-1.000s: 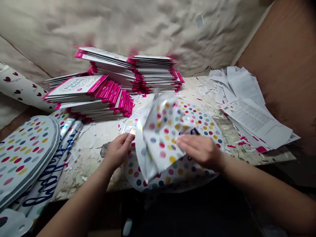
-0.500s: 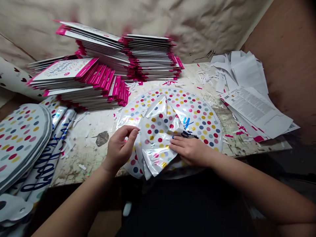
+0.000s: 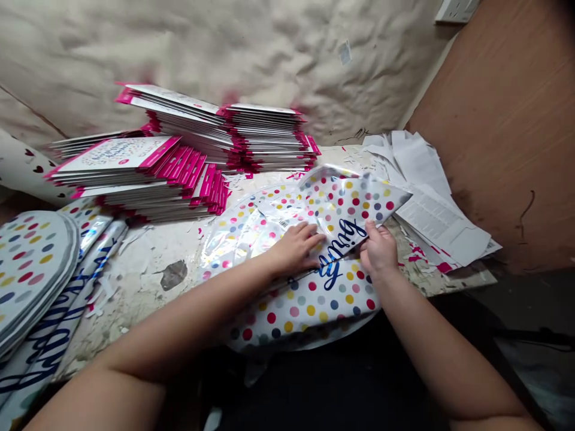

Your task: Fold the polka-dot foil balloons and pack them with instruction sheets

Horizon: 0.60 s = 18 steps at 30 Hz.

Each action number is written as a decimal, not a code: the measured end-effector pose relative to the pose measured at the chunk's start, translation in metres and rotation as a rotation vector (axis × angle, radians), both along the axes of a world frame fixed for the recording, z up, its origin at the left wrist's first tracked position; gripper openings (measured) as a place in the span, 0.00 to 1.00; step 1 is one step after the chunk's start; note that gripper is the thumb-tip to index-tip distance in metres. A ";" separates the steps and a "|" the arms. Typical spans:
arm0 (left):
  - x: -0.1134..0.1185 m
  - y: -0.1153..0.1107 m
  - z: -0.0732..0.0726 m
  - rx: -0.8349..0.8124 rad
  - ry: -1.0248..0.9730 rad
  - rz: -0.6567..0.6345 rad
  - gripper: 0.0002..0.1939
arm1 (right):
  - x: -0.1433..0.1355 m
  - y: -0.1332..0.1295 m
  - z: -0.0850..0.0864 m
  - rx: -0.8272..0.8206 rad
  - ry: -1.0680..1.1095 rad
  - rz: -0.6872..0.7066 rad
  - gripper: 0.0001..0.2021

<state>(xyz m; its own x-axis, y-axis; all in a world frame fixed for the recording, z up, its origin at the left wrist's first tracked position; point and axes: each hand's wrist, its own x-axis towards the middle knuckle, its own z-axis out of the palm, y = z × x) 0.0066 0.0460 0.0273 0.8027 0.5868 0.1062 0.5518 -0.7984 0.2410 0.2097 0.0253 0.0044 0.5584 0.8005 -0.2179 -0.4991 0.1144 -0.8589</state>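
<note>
A polka-dotted foil sheet with dark blue "birthday" lettering lies partly folded over on another dotted round sheet at the table's front edge. My left hand rests on the foil near its middle, fingers spread and pressing down. At the right, my right hand pinches the edge of the folded foil beside the lettering, thumb on top. The folded part comes to a point at the upper right, beyond my right hand. My left fingertips lie close to the fold line.
Stacks of white and pink cards stand at the back, with more at the left. A pile of dotted round foils is at the far left. Loose papers and pink scraps lie at the right. A brown board rises behind them.
My left hand has moved right onto the foil and opened. My right hand has gone to the right and now grips the foil's edge. The foil is folded differently, and the view has shifted.
</note>
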 end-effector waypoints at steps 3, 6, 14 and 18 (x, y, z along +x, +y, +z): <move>-0.001 0.021 -0.011 -0.114 0.198 0.093 0.45 | 0.026 0.008 -0.005 -0.105 0.084 0.036 0.07; 0.002 0.014 -0.005 -0.130 0.224 0.105 0.42 | 0.048 0.014 -0.006 -0.135 0.115 0.094 0.10; 0.019 -0.033 -0.019 -0.104 0.102 -0.068 0.43 | 0.025 0.016 0.031 -0.025 -0.028 0.039 0.10; 0.028 -0.040 -0.022 0.023 -0.055 0.110 0.26 | -0.050 -0.018 0.043 0.341 -0.931 0.493 0.17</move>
